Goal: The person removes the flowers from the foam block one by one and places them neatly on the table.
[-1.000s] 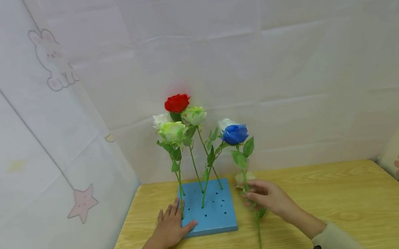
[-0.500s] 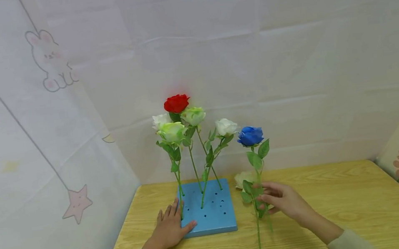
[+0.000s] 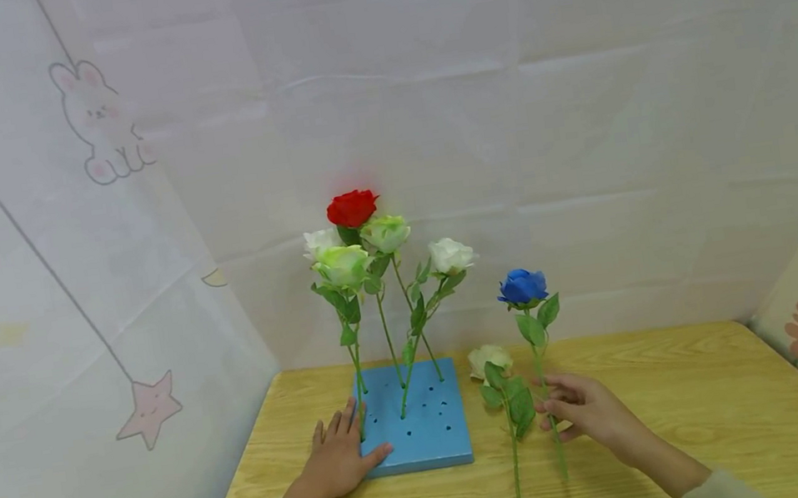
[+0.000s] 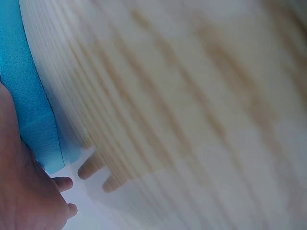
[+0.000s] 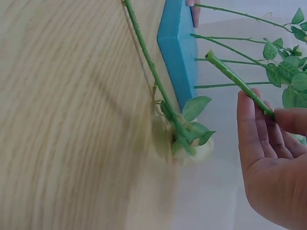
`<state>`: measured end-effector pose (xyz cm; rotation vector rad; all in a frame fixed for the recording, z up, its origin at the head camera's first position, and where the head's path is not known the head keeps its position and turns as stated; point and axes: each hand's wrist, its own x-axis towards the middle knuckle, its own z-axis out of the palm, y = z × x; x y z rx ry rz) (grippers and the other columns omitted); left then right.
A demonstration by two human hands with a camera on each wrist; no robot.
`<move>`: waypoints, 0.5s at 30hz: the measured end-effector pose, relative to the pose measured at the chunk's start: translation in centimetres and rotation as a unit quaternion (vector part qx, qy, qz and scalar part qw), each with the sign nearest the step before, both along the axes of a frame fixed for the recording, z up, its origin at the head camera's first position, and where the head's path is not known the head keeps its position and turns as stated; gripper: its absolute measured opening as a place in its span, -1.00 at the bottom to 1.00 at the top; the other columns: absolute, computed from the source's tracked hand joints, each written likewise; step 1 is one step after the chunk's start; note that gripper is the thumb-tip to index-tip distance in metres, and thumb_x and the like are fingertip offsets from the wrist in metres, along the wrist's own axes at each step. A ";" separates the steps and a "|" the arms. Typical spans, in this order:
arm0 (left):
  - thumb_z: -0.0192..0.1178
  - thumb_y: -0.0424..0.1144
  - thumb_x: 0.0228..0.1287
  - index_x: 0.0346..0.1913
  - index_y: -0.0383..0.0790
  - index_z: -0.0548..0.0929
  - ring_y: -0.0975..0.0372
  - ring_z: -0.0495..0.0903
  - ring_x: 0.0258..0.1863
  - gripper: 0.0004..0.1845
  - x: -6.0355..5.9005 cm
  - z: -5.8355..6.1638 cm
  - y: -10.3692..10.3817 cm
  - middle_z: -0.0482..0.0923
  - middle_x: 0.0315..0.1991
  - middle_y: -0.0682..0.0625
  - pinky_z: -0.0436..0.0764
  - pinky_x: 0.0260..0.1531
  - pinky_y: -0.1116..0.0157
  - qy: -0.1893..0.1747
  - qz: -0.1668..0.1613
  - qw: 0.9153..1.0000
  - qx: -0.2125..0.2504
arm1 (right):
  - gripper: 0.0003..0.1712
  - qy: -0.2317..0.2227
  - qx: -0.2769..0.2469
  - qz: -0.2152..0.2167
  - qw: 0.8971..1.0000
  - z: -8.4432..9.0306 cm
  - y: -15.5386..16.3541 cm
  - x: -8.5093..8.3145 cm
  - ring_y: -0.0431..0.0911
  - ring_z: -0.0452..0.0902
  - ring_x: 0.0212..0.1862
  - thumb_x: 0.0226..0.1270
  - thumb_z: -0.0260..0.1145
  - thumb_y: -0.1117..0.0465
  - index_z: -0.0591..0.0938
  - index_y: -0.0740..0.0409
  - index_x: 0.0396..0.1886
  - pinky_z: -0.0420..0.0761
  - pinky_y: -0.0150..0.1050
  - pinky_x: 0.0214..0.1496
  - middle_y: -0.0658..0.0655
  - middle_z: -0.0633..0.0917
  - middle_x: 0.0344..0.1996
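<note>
Right hand (image 3: pixel 591 417) pinches blue rose (image 3: pixel 523 287) by stem, right of block (image 3: pixel 433 448); left hand (image 3: pixel 336 463) spread on block's left edge. Step likely planting — next calls for moving left past lying white rose (image 3: pixel 490 361), stem over free hole (image 3: pixel 449 427).

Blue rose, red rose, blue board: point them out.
Blue rose (image 3: pixel 523 286): head view, on its petals.
Red rose (image 3: pixel 352 208): head view, on its petals.
Blue board (image 3: pixel 428 447): head view, on its top face.

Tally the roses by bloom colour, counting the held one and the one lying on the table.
Red long-stemmed rose: 1
Blue long-stemmed rose: 1
Pale green long-stemmed roses: 2
White or cream long-stemmed roses: 3
Total: 7
</note>
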<state>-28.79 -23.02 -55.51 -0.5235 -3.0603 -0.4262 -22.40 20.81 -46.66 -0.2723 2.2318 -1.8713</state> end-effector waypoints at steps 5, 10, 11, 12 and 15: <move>-0.06 0.48 0.37 0.63 -0.20 0.07 -0.27 0.10 0.51 0.03 -0.1 -0.2 0.0 -0.10 0.63 -0.22 -0.11 0.38 -0.41 0.003 -0.002 1.000 0.002 | -0.18 -0.028 -0.007 -0.001 1.000 -0.7 0.6 0.2 0.10 0.72 -0.07 0.49 0.31 0.16 0.18 0.43 0.54 0.74 -0.02 -0.13 0.20 0.70 -0.05; -0.08 0.48 0.37 0.63 -0.19 0.06 -0.27 0.11 0.51 0.03 -0.3 -0.5 -0.1 -0.10 0.63 -0.22 -0.11 0.37 -0.41 0.007 -0.003 1.000 0.002 | -0.17 -0.039 -0.010 0.003 0.999 -1.4 1.2 0.4 0.08 0.72 -0.07 0.51 0.29 0.14 0.14 0.47 0.54 0.74 -0.01 -0.12 0.18 0.70 -0.05; -0.08 0.49 0.37 0.63 -0.19 0.06 -0.28 0.11 0.51 0.03 -0.3 -0.5 -0.2 -0.10 0.63 -0.22 -0.11 0.37 -0.42 0.008 -0.004 1.000 0.004 | -0.18 -0.041 -0.010 0.005 0.999 -1.6 1.3 0.5 0.09 0.72 -0.07 0.51 0.28 0.14 0.16 0.46 0.53 0.74 0.00 -0.12 0.18 0.71 -0.05; -0.08 0.49 0.36 0.63 -0.18 0.06 -0.28 0.11 0.51 0.04 -0.4 -0.6 -0.2 -0.10 0.63 -0.22 -0.11 0.37 -0.42 0.009 -0.004 1.000 0.005 | -0.20 -0.042 -0.009 0.007 0.999 -1.7 1.4 0.5 0.09 0.72 -0.07 0.52 0.28 0.13 0.18 0.46 0.53 0.73 0.00 -0.11 0.18 0.71 -0.05; -0.09 0.52 0.34 0.64 -0.15 0.04 -0.26 0.11 0.51 0.05 -0.6 -0.9 -0.3 -0.11 0.64 -0.19 -0.10 0.38 -0.40 0.011 -0.001 1.000 0.003 | -0.23 -0.051 -0.008 0.011 0.999 -2.2 1.7 0.5 0.10 0.71 -0.06 0.53 0.27 0.13 0.22 0.43 0.52 0.73 0.01 -0.11 0.21 0.71 -0.03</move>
